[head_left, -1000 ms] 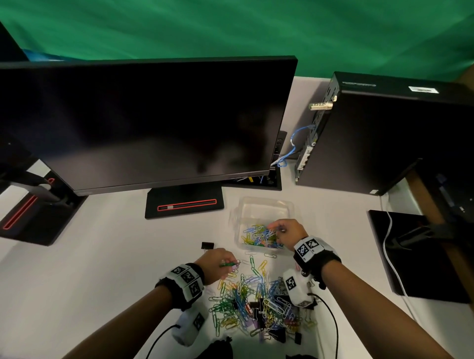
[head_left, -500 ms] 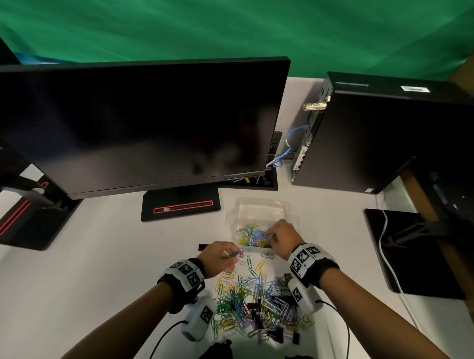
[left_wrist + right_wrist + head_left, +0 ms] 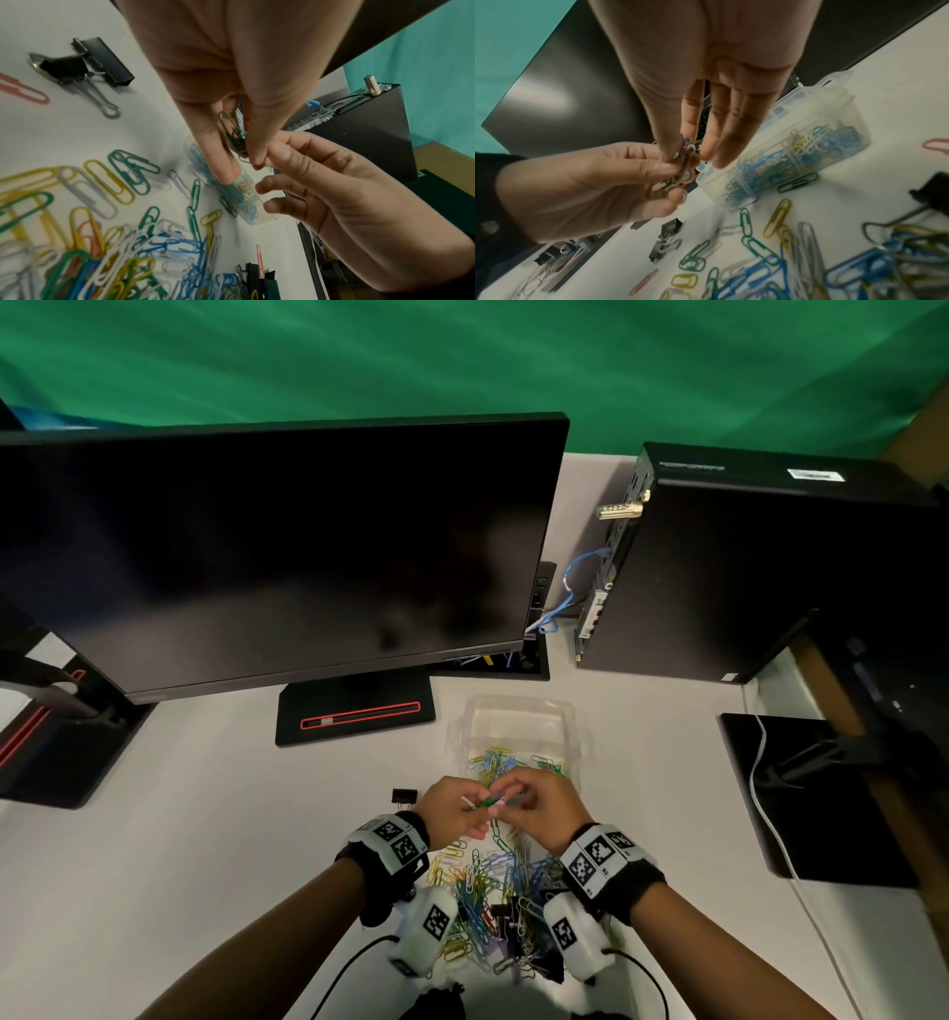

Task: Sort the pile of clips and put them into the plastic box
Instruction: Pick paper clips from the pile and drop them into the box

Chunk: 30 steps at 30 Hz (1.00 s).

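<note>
A pile of coloured paper clips point(image 3: 488, 901) with a few black binder clips lies on the white table near me. Beyond it stands the clear plastic box point(image 3: 518, 711), which holds several paper clips point(image 3: 795, 150). Just in front of the box, above the table, my two hands meet. My left hand point(image 3: 475, 806) pinches a small tangle of green paper clips point(image 3: 232, 132) between thumb and forefinger. My right hand point(image 3: 516, 798) pinches the same tangle point(image 3: 685, 152) from the other side, its other fingers extended.
A lone black binder clip point(image 3: 404, 796) lies left of my left hand. A large dark monitor point(image 3: 282, 546) on its stand point(image 3: 354, 711) fills the back left. A black computer tower point(image 3: 744, 567) stands back right. A black pad with a white cable point(image 3: 770, 814) lies at the right.
My right hand has come back out of the box to my left hand. My left hand has lifted the green clips off the pile, and both now hold them.
</note>
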{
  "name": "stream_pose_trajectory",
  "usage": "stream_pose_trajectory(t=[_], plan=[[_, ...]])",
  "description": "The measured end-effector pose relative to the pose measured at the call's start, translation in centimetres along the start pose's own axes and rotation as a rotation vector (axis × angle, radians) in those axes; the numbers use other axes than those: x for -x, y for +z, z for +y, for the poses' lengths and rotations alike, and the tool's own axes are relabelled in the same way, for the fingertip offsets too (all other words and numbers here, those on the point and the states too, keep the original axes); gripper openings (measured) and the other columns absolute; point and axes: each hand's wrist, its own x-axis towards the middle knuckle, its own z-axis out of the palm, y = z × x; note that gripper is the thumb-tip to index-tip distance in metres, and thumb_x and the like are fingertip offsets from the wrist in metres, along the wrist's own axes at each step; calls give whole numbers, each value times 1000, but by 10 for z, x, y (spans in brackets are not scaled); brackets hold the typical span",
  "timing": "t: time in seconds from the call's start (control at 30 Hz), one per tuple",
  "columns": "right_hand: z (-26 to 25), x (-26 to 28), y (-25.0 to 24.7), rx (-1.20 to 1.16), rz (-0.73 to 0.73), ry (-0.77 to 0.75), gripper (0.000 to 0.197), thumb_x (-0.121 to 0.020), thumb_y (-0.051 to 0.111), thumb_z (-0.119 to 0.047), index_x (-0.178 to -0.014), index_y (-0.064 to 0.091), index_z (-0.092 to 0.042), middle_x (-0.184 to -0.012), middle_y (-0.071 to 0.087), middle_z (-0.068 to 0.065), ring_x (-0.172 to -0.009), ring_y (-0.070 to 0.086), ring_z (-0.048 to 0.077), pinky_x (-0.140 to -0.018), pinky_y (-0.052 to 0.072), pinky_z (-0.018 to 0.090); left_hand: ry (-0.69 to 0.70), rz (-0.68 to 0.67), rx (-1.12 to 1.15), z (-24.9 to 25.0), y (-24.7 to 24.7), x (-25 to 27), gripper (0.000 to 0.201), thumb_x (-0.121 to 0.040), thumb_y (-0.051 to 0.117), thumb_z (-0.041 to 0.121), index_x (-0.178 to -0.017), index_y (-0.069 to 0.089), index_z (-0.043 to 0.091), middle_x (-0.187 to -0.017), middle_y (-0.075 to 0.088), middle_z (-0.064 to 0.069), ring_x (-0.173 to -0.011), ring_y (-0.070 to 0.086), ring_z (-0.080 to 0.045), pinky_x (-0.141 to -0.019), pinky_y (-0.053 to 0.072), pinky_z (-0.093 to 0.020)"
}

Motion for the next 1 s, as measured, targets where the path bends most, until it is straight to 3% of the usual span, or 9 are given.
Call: stream_pose_trajectory(t=[0.07, 0.17, 0.3, 0.4, 0.5, 0.57, 0.7, 0.83, 1.0], plan=[[0, 1, 0, 2, -1, -18, 28, -73, 74, -15, -79, 63, -40, -88, 68, 4, -64, 57, 6, -62, 50, 22, -5, 4, -5, -1, 0, -1, 6, -90, 59, 12, -94, 61, 8, -72, 56, -1, -50, 62, 5, -62, 56, -13], [3, 0, -1, -18, 6, 9, 30, -76, 72, -14, -80, 61, -41, -80, 63, -3, -59, 57, -1, -57, 49, 17, -20, 18, -21, 1, 1, -2, 20, -90, 59, 15, -100, 63, -1, -71, 57, -2, -50, 62, 5, -62, 56, -14], [4, -2, -1, -43, 38, 74, 26, -78, 68, -9, -77, 56, -32, -79, 61, 3, -62, 59, 11, -59, 49, 19, -17, 54, -44, 3, 1, -6, 8, -88, 62, 15, -88, 64, 8, -68, 57, -1, -49, 61, 3, -63, 57, -15], [4, -3, -3, -1, 75, 81, 15, -77, 70, -13, -79, 61, -24, -76, 63, 0, -69, 62, 15, -62, 49, 11, -27, 82, -98, 4, 1, -10, 11, -86, 65, 17, -77, 64, 11, -67, 58, 1, -53, 61, 1, -67, 58, -19], [8, -3, -7, -16, 98, 83, 17, -76, 72, -14, -75, 65, -30, -77, 69, 6, -76, 67, 23, -71, 57, 28, -40, 92, -163, 8, 0, -12, 20, -86, 65, 20, -68, 61, 13, -63, 58, 1, -55, 59, 0, -66, 58, -19], [9, -2, -12, -42, 124, 99, 14, -78, 69, -13, -80, 69, -26, -76, 68, 6, -75, 67, 23, -73, 58, 37, -45, 108, -219, 10, -2, -14, 24, -87, 64, 18, -64, 58, 13, -62, 57, 1, -52, 58, -1, -71, 60, -28], [16, 5, -31, -55, 186, 149, 13, -82, 64, -10, -92, 71, -12, -74, 65, 1, -62, 59, 11, -67, 56, 32, -47, 157, -245, 18, -6, -22, 14, -90, 58, 14, -76, 56, 12, -79, 60, -6, -66, 61, -20, -84, 57, -39], [35, 16, -60, 88, 200, 235, 13, -84, 62, -14, -94, 71, -13, -79, 68, 3, -62, 58, 12, -72, 56, 35, -45, 165, -267, 28, -12, -35, 9, -90, 57, 15, -83, 60, 10, -86, 62, -12, -76, 60, -23, -88, 56, -42], [63, 34, -81, 241, 169, 377, 9, -85, 61, -17, -88, 69, -17, -78, 65, -1, -63, 55, 12, -77, 52, 31, -60, 165, -326, 36, -10, -45, 23, -90, 52, 7, -108, 65, -1, -101, 68, -19, -87, 64, -25, -86, 54, -30]])
